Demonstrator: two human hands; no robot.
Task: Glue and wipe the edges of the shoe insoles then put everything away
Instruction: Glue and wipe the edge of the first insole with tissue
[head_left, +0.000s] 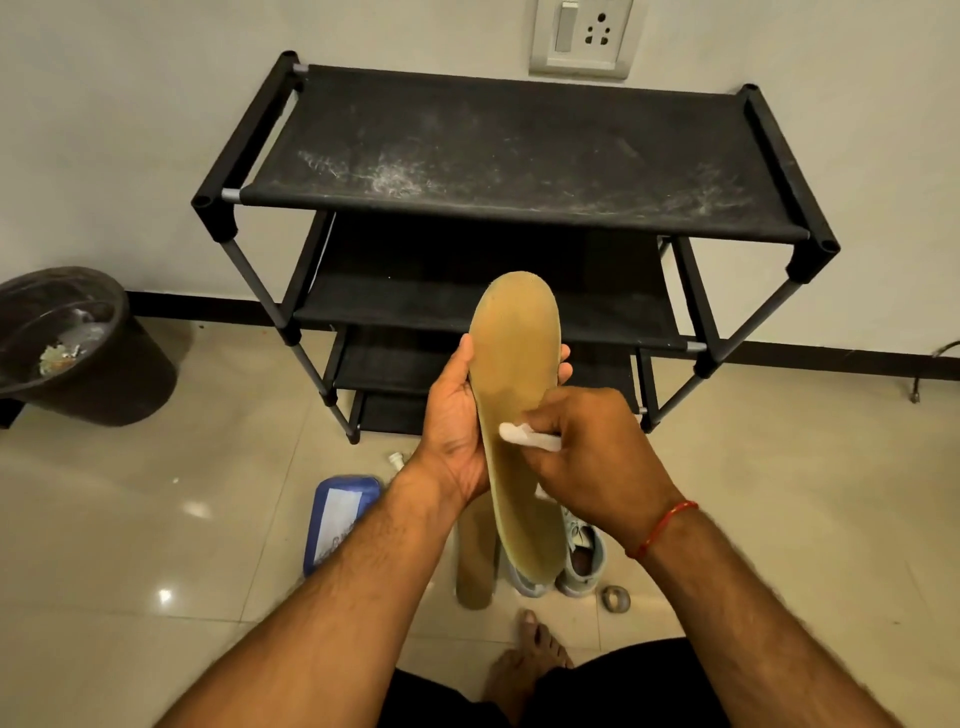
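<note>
My left hand (451, 426) grips a tan shoe insole (514, 364) around its middle and holds it upright, toe end up, in front of the rack. My right hand (587, 447) pinches a white tissue (524, 435) and presses it against the insole's face near the left edge. A second tan insole (474, 561) lies on the floor below. A pair of light blue shoes (582, 561) stands beside it, partly hidden behind the held insole. A blue wipes packet (335, 519) lies on the floor at the left, with a small white cap or tube (397, 460) above it.
A black fabric shoe rack (519, 156) with a dusty top shelf stands against the wall. A dark bin (78, 343) with scraps inside is at the left. A small grey round object (616, 598) lies on the tiles right of the shoes. My bare foot (530, 660) is below.
</note>
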